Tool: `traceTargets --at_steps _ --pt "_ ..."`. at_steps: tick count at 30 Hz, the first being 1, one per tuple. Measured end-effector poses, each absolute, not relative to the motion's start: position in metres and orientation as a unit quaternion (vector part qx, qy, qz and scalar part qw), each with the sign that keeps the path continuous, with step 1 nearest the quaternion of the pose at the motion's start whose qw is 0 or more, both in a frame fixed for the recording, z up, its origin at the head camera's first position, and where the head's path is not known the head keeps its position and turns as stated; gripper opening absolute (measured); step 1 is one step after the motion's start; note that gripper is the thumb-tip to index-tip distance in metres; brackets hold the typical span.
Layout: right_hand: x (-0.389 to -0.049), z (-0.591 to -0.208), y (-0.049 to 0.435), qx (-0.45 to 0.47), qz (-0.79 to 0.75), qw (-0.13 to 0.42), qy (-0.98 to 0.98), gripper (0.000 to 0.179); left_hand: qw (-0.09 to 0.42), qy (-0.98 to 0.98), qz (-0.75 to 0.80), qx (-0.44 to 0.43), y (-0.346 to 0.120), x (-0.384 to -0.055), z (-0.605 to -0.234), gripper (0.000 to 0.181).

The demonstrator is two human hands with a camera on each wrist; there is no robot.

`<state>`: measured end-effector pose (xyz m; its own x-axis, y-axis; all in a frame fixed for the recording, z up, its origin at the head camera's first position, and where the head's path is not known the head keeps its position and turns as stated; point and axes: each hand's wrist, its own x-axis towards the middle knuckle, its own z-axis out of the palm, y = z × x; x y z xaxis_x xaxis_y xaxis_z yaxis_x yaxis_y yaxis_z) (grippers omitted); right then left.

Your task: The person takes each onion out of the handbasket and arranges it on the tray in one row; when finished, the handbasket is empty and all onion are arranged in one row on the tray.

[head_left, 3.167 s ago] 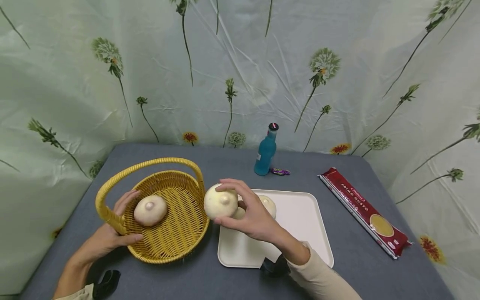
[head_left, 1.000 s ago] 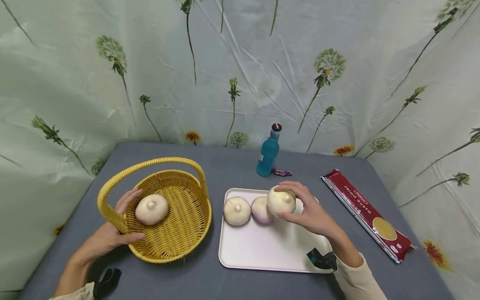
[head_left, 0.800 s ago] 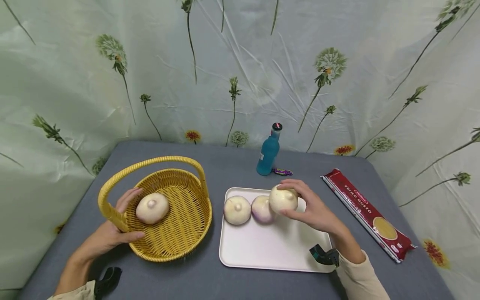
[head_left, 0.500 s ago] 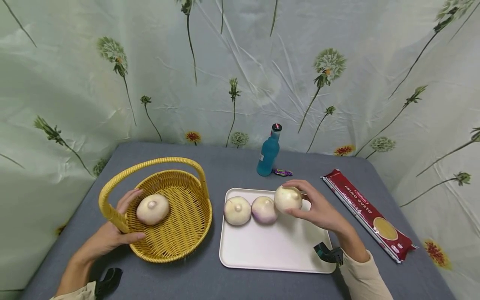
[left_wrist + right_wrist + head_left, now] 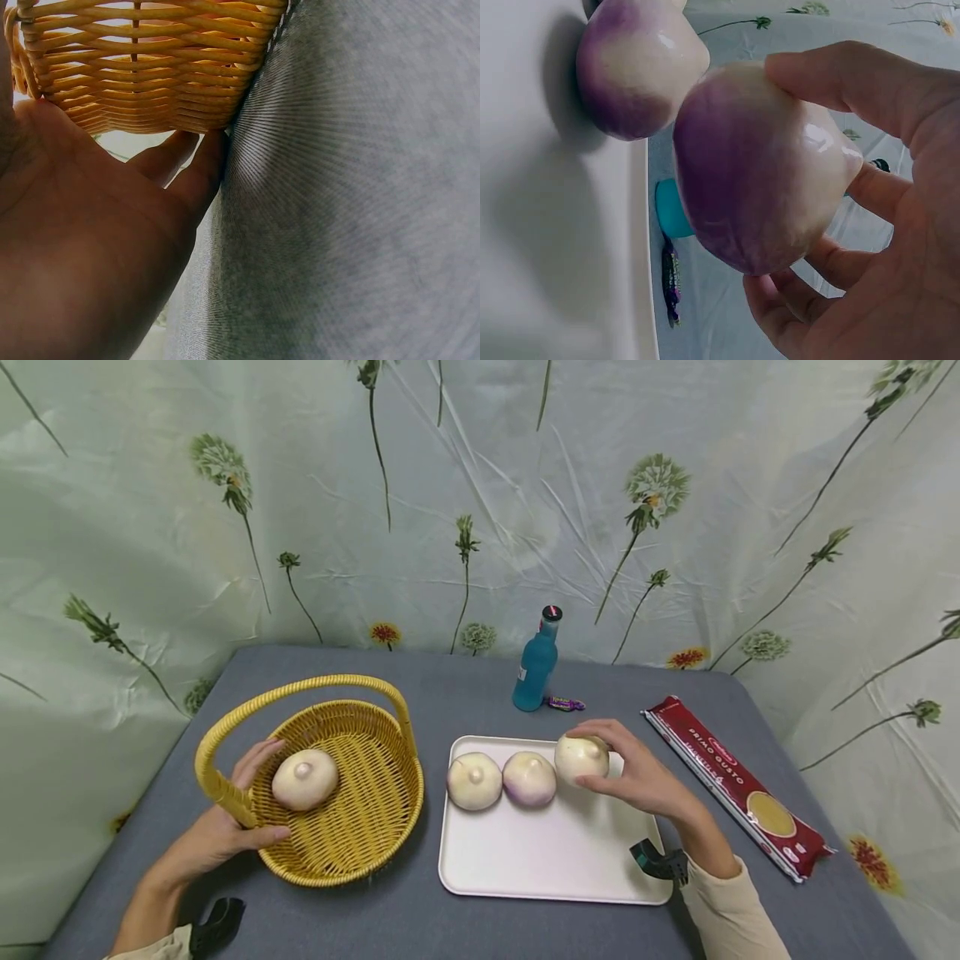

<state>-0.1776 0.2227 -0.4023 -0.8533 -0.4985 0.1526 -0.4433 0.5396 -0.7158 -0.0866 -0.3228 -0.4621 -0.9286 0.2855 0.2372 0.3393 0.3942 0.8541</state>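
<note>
My right hand (image 5: 633, 772) pinches a white-and-purple turnip (image 5: 581, 760) between thumb and fingers at the tray's back right. In the right wrist view this turnip (image 5: 754, 169) shows a gap to the tray surface. Two more turnips lie side by side on the white tray (image 5: 547, 860): one at its back left corner (image 5: 474, 782), the other (image 5: 529, 779) just left of the held one. My left hand (image 5: 213, 839) grips the left side of the yellow wicker basket (image 5: 360, 810), whose wall (image 5: 150, 67) fills the top of the left wrist view. One turnip (image 5: 304, 779) sits inside the basket.
Behind the tray stand a blue bottle (image 5: 536, 664) with a black cap and a small purple wrapped candy (image 5: 564, 703). A red spaghetti packet (image 5: 738, 785) lies at the right. The basket's tall handle (image 5: 300, 687) arches over it. A floral curtain (image 5: 480, 510) hangs behind the table.
My right hand has carried its turnip from beside the basket rim rightward over the tray, lately shifting slightly further right, apart from the middle turnip. The left hand and basket have stayed put.
</note>
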Motion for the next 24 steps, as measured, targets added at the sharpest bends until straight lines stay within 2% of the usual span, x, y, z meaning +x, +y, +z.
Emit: traceTargets --at_steps 24 --pt "-0.1795 -0.4100 0.2258 -0.255 -0.322 0.068 0.909 0.052 0.026 -0.834 -0.518 -0.189 -0.3210 -0.0863 -0.4606 0.110"
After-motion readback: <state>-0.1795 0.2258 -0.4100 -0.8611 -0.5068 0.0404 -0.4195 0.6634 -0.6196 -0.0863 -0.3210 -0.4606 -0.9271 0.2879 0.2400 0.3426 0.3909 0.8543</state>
